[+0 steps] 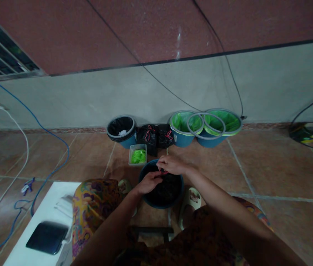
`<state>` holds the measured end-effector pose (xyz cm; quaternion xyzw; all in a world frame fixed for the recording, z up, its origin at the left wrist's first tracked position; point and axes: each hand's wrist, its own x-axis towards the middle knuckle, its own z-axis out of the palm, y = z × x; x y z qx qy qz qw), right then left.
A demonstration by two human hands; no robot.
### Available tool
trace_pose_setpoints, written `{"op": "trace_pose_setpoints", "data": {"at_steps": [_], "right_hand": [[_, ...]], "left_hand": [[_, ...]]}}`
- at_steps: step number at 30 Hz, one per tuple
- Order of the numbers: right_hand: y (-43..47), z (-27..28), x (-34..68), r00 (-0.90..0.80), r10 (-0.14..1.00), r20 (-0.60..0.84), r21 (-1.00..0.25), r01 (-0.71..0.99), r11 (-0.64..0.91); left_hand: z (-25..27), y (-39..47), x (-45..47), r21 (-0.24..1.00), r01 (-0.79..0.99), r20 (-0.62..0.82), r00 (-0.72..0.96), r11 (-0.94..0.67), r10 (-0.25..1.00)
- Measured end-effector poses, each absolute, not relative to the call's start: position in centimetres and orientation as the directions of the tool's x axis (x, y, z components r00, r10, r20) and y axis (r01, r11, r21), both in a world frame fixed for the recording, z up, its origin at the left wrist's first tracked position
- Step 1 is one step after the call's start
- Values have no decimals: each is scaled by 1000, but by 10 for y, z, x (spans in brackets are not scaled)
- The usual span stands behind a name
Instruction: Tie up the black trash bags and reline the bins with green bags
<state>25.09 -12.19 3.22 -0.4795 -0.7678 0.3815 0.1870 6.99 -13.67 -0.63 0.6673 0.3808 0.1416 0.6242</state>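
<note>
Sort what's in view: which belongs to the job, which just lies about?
Likely in use:
red tie at left hand and right hand
blue bin below
black bags
green-lined bins
tub of green plastic

Seemingly unrelated:
dark device
blue cable
white cable

no text, brand or number can be read. the small pale label (pixel 174 137) on a blue, green-lined bin (pixel 184 140) is too blurred to make out; the brown print on a slipper (pixel 194 197) is equally unclear.
</note>
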Motion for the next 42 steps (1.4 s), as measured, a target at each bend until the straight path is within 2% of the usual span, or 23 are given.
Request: {"op": "trace_pose_setpoints", "data": {"at_steps": [3,8,10,12,14,16,20,24,26,29,32,34,37,39,42], "right_hand": [[-120,22,251,-399,913,-84,-750,629,206],[-116,15,254,18,999,38,-731,682,16],[-116,20,255,82,995,58,-728,685,-14],[-121,26,253,-25,1000,17,-731,682,29],[-127,29,248,-213,975,-60,-715,691,106],[-133,29,243,-333,930,-155,-652,742,157],[-137,28,237,-379,891,-252,-514,832,209],[-134,34,237,-393,869,-300,-503,839,205],[-134,35,238,-405,851,-335,-505,839,201],[-135,30,239,-412,838,-358,-497,844,202],[-134,19,242,-337,883,-325,-494,857,146],[-132,13,242,-324,912,-250,-555,820,139],[-128,6,240,-423,896,-133,-710,671,212],[-127,1,236,-489,868,-90,-793,563,235],[-126,-7,231,-531,842,-95,-881,438,177]], "left_hand": [[-9,-139,70,943,320,-275,610,87,743],[-14,-137,67,913,390,-295,440,115,848],[-15,-136,66,911,381,-319,402,160,858],[-16,-134,66,913,349,-341,377,209,861],[-18,-133,65,919,309,-354,368,246,860],[-19,-132,64,920,296,-357,369,255,858],[-21,-130,62,909,302,-385,343,288,857],[-23,-128,61,895,187,-443,263,405,857],[-23,-127,61,893,177,-446,236,413,863],[-20,-127,61,908,285,-389,312,306,867],[-10,-129,61,870,489,-298,440,52,847],[-3,-132,62,757,631,-221,493,-171,842],[6,-135,64,520,724,-125,589,-452,798],[9,-137,64,405,723,-86,640,-560,763],[10,-137,62,352,715,-3,646,-603,764]]}}
